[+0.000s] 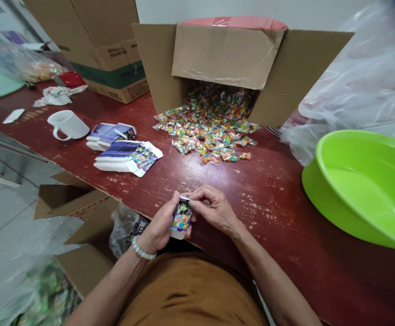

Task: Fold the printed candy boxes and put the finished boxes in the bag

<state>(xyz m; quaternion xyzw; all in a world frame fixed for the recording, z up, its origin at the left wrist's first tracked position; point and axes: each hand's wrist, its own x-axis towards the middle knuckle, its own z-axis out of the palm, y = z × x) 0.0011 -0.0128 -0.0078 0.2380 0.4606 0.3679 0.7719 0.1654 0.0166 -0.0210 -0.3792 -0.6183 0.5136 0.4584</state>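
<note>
A small printed candy box [181, 217], dark with colourful pictures, is held upright at the table's front edge. My left hand [163, 222] wraps round it, thumb along its side. At the top end, my right hand [212, 206] pinches the white flap between thumb and fingers. Beyond my hands lie stacks of flattened candy boxes [119, 155], purple and white. Many small clear packets of coloured candy [214, 136] spill onto the table from a cardboard box [224, 56] lying on its side.
A white mug [67, 124] stands left of the flat boxes. At the right sits a bright green basin [346, 203], with clear plastic bags [360, 90] behind. Another carton [116, 68] stands at the back left. Below the table's left edge is an open cardboard box [88, 244] with a plastic bag inside.
</note>
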